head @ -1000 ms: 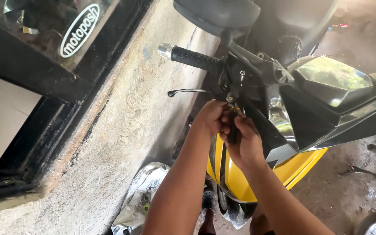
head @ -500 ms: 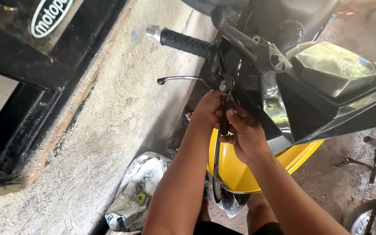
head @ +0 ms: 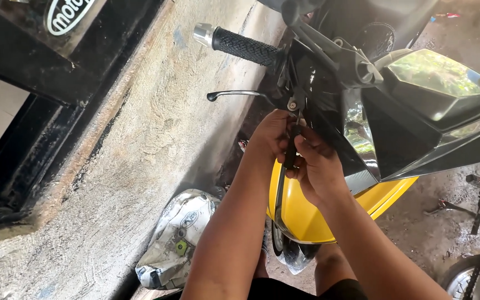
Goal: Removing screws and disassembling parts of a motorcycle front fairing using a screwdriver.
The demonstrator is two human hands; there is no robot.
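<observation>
Black cable [head: 290, 149] runs down from the lever mount [head: 292, 104], pinched between both hands just under the handlebar. Left hand [head: 272, 133] curled shut on its upper part; right hand [head: 319, 166] closed around it just below, fingers touching the left. Silver lever [head: 234, 94] and black grip [head: 245, 47] above. Yellow fender [head: 301, 211] below, 1 crumpled silver bag [head: 176, 236] on the floor by the concrete wall [head: 140, 139].

view: one head-worn camera, no second view to overlap | facing: steeply down and forward over the person's own forearms | distance: close, hands mid-frame | frame: motorcycle handlebar [head: 245, 47] at top, concrete wall [head: 140, 166] left, dirt floor [head: 434, 222] right
</observation>
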